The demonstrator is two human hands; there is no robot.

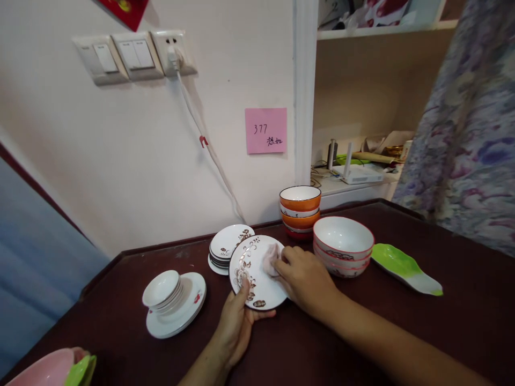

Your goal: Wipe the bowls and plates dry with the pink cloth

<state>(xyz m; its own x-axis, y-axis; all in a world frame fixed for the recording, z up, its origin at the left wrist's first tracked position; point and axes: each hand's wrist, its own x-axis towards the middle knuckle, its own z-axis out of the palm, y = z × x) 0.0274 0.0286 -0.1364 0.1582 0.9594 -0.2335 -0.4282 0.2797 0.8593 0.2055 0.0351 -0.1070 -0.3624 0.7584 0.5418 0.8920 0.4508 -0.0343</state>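
Note:
A white plate with brown flowers and a dark rim [257,273] is tilted up above the table. My left hand [239,321] grips its lower left edge, thumb on top and fingers underneath. My right hand [303,276] is closed on a crumpled pale pink cloth [272,259], pressed against the plate's face on the right side. Just behind the plate stands a stack of similar flowered plates [226,242]. Close beyond my right hand are white bowls with red rims [344,238], stacked together.
Orange and white bowls [300,201] stand stacked by the wall. Small white bowls [161,289] rest on white plates [177,327] at left. A green leaf-shaped dish [406,268] lies at right. A pink bowl [44,370] shows at the lower left. A cable [209,155] runs down behind the table.

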